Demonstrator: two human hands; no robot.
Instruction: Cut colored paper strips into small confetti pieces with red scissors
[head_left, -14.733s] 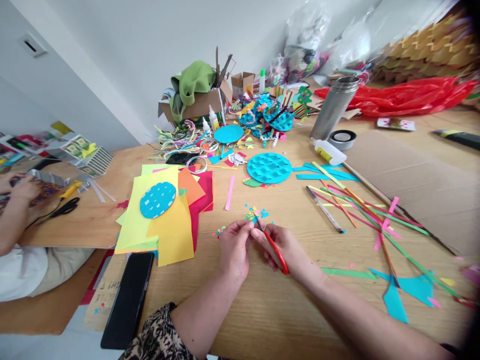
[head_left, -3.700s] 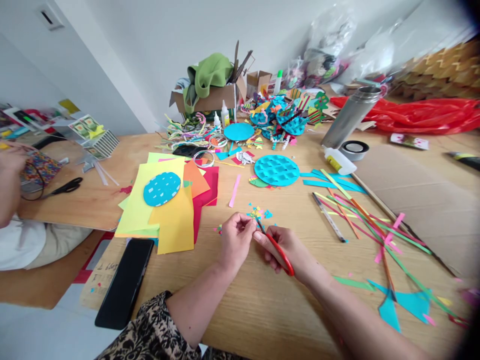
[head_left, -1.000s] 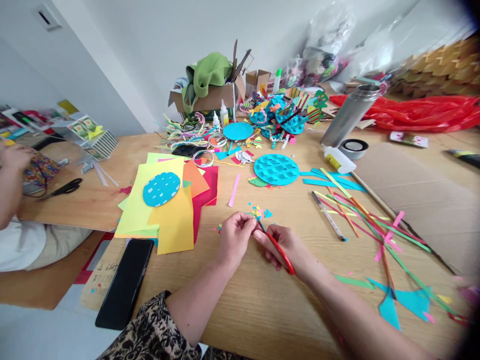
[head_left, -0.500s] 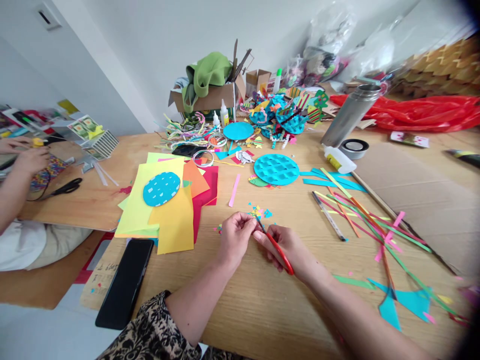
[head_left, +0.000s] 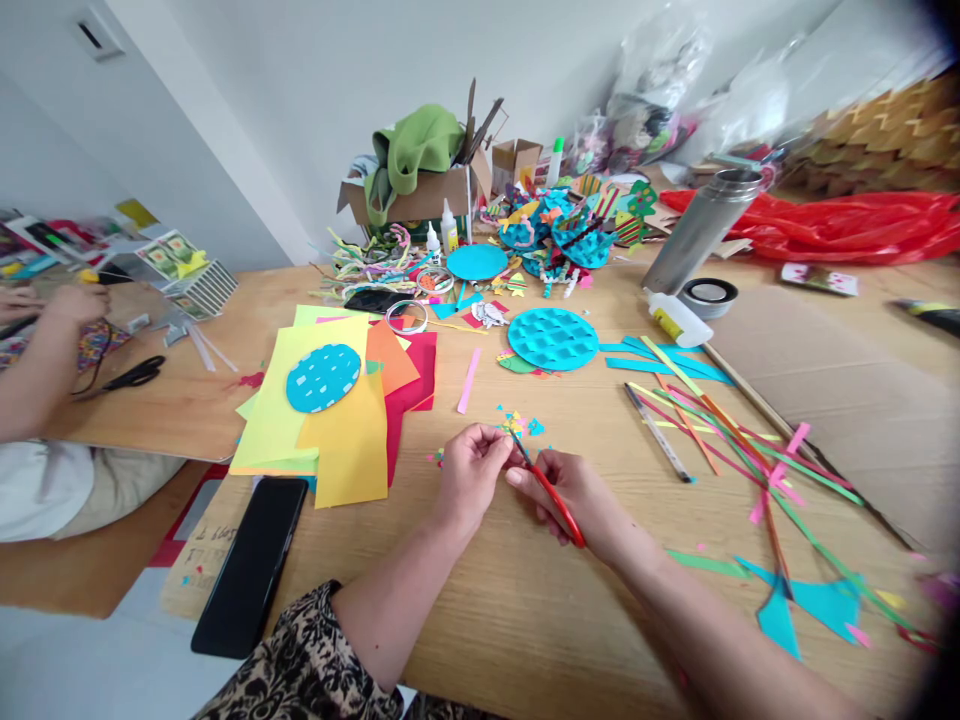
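Observation:
My right hand (head_left: 564,492) is wrapped round a pair of red-handled scissors (head_left: 553,500), whose dark blades point up and left to the fingertips of my left hand (head_left: 474,470). The left thumb and fingers are pinched together; whatever they hold is too small or hidden to make out. Small coloured paper snippets (head_left: 517,420) lie on the table just beyond both hands. Farther off is a blue oval (head_left: 553,338) with raised scale-like flaps. A blue oval with pale patches (head_left: 322,378) rests on coloured paper sheets (head_left: 349,450) to the left.
A black phone (head_left: 251,570) lies at the left table edge. Paper strips (head_left: 727,430), a pen (head_left: 658,432), a glue bottle (head_left: 679,318) and a steel flask (head_left: 701,230) are on the right. Another person's arm (head_left: 37,350) works at the far left beside black scissors (head_left: 135,374).
My hands stay almost in place; the scissors have shifted very slightly at the left fingertips. At the far left, the other person's hands have moved a little.

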